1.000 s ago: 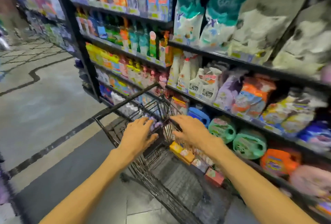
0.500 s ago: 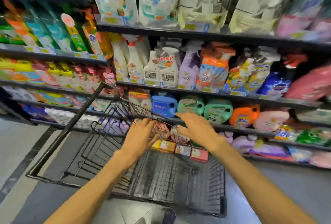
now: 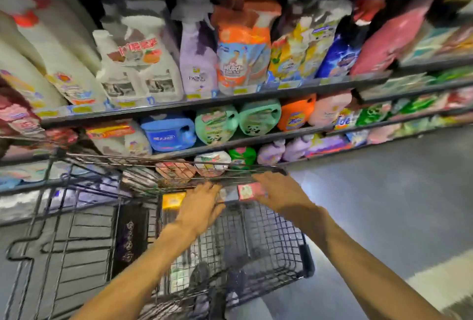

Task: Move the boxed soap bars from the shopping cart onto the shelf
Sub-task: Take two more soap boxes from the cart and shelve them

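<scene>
Shelves [image 3: 230,99] of a shop aisle fill the upper half of the head view, running tilted across the picture and smeared by motion blur. White spray bottles [image 3: 143,68], a lilac bottle [image 3: 197,63] and bright refill pouches [image 3: 243,61] stand on the upper board; below them sit a blue jug [image 3: 169,135], two green jugs [image 3: 238,122] and an orange jug [image 3: 297,115]. Grey floor [image 3: 384,191] lies to the right.

Pushed up against the lowest boards is a black wire shopping cart [image 3: 268,237], its far rim running just beneath the bottom row of goods. At the far end of the cart's basket lie the boxed soap bars: a yellow box [image 3: 174,200] to the left and a pink box [image 3: 249,190] to the right, with more hidden behind the hands.

Both bare arms reach forward into the basket. The left hand [image 3: 202,207] is over the boxes beside the yellow one, fingers curled downward; whether they grip a box cannot be told. The right hand [image 3: 279,190] lies at the pink box, its fingers against it, but the blur hides whether they clasp it.
</scene>
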Demonstrator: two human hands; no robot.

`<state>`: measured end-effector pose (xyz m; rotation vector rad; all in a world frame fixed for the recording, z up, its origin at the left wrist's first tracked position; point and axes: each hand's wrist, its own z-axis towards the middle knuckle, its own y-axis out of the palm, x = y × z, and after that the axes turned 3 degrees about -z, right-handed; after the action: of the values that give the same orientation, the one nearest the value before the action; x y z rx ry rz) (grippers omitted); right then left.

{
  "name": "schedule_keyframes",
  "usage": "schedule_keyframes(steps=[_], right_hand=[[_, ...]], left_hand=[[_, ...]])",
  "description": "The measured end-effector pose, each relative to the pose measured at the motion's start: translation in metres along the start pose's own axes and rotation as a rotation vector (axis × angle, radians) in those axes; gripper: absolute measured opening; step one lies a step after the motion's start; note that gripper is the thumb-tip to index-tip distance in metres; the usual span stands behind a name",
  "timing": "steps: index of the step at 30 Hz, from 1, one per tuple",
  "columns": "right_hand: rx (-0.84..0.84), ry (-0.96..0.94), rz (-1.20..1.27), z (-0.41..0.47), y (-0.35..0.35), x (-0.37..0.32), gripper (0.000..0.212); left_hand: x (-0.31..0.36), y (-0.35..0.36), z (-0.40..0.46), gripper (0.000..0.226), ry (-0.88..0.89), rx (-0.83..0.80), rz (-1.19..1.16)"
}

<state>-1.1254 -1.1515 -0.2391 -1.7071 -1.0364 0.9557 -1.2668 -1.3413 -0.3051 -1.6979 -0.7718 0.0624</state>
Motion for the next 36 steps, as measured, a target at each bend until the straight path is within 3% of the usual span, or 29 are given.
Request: schedule_keyframes(steps=[2, 8, 15, 18, 22, 32, 36], right_hand=[[0.056, 0.028, 0.047, 0.011, 0.032, 0.009, 0.052], [-0.195, 0.125, -0.003, 0.049, 0.124, 0.044, 0.045], [-0.168, 0.144, 0.071, 0.077, 0.212, 0.074, 0.065], [-0.167, 0.142, 0.082, 0.077, 0.239, 0.083, 0.055], [-0.156, 0.157, 0.123, 0.071, 0.255, 0.091, 0.047], [-0.050, 0.384, 0.185, 0.103, 0.242, 0.095, 0.053], [-0.012, 0.585, 0.444, 0.125, 0.246, 0.091, 0.017]], left_hand=[[-0.013, 0.027, 0.018, 0.050, -0.033, -0.060, -0.004], [-0.052, 0.120, 0.080, 0.052, -0.093, -0.159, 0.021], [-0.086, 0.212, 0.148, 0.061, -0.090, -0.157, 0.182], [-0.097, 0.240, 0.164, 0.068, -0.131, -0.155, 0.209], [-0.099, 0.253, 0.175, 0.070, -0.143, -0.141, 0.210], [-0.093, 0.241, 0.166, 0.065, -0.128, -0.062, 0.156], [-0.093, 0.244, 0.165, 0.068, -0.146, -0.021, 0.174]])
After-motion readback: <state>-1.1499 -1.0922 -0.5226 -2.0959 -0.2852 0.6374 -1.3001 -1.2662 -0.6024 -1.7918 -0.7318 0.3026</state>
